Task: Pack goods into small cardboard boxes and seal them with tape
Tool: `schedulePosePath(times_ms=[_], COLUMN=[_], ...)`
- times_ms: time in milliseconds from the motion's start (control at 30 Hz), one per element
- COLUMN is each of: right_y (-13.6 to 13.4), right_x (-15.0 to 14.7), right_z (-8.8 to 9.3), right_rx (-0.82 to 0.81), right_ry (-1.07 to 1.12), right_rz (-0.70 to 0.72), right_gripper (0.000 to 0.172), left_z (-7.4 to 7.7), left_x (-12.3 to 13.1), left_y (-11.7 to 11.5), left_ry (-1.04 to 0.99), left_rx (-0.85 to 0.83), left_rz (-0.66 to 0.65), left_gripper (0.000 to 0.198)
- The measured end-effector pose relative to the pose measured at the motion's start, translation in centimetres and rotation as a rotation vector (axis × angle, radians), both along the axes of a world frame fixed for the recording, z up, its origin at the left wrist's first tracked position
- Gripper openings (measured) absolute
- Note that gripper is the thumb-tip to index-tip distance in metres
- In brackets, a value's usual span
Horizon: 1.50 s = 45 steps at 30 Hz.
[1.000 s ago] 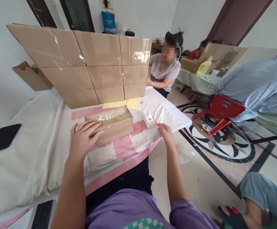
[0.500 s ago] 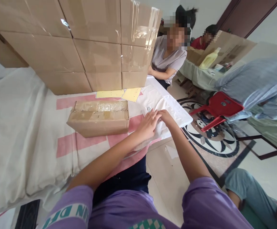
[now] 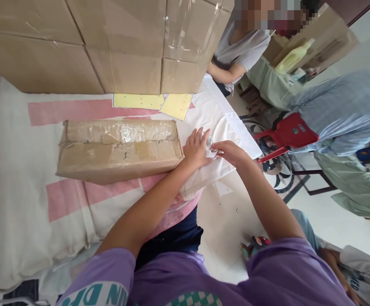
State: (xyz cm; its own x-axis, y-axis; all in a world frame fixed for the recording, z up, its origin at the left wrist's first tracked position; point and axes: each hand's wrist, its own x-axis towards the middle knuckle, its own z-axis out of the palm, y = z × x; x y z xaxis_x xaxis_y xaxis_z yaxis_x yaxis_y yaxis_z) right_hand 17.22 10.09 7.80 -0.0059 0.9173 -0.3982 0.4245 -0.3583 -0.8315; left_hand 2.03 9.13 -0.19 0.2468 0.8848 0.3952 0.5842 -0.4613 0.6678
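My left hand (image 3: 197,149) lies on the pale cloth with its fingers spread, pressing beside a small whitish, partly see-through plastic packet (image 3: 209,145). From the right, my right hand (image 3: 232,152) pinches the packet's near edge between thumb and fingertips. What the packet contains is too small to make out. Just left of my left hand sits a taped cardboard box (image 3: 117,159), its top seam worn. Two yellow paper pieces with dark specks, one long (image 3: 136,101) and one shorter (image 3: 177,106), lie behind the box.
A wall of stacked cartons (image 3: 124,51) stands along the back of the cloth-covered table (image 3: 19,170). Beyond its right corner sits a person in a grey top (image 3: 251,46). A red plastic chair (image 3: 296,131) and another person in blue (image 3: 340,106) are to the right.
My view has tilted down and moved closer to the table. My hands, earlier together, are now apart, with the left fingers spread and the packet showing between them.
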Motion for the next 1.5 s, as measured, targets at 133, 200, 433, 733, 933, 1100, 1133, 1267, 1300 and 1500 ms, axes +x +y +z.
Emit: schedulePosePath(times_ms=[133,200,433,733,933,1100,1133,1267,1300,1500], right_y=[0.0,-0.2,-3.1,-5.4,-6.1,-6.4,-6.3,-6.7,-7.1,-10.6], right_x=[-0.5,-0.8,-0.6,-0.5,-1.2,-1.9,-1.8,-1.2,-1.1,-1.0], right_z=[1.0,1.6,1.4,-0.5,-1.7,-2.1,-2.1,-2.1,-2.1,-1.9], right_rx=[0.011,0.049,0.032,0.087,0.114,0.139,0.136,0.100,0.105,0.473], right_ry=[0.021,0.011,0.015,0.098,0.148,0.108,0.068,-0.162,-0.231,-0.508], right_rz=[-0.075,-0.102,-0.184,-0.224,-0.342,-0.359,-0.340,-0.234,-0.211,-0.103], right_gripper=[0.020,0.019,0.014,0.026,0.022,0.019,0.019,0.022,0.023,0.022], left_z=[0.0,0.1,0.2,1.1,0.5,0.3,0.3,0.1,0.0,0.3], left_x=[0.0,-0.1,-0.4,-0.9,-0.8,-0.7,-0.7,-0.7,-0.7,-0.9], left_y=[0.3,0.3,0.1,-0.6,-0.5,-0.5,-0.5,-0.4,-0.4,-0.4], left_ry=[-0.037,-0.041,-0.140,-0.038,-0.026,-0.034,-0.034,-0.038,-0.040,-0.042], left_rx=[-0.053,-0.070,-0.078,-0.125,-0.084,-0.068,-0.066,-0.036,-0.035,-0.075], left_rz=[0.022,0.012,-0.033,-0.025,-0.002,0.008,0.009,0.012,0.011,-0.016], left_gripper=[0.113,0.113,0.112,0.112,0.103,0.101,0.101,0.099,0.099,0.107])
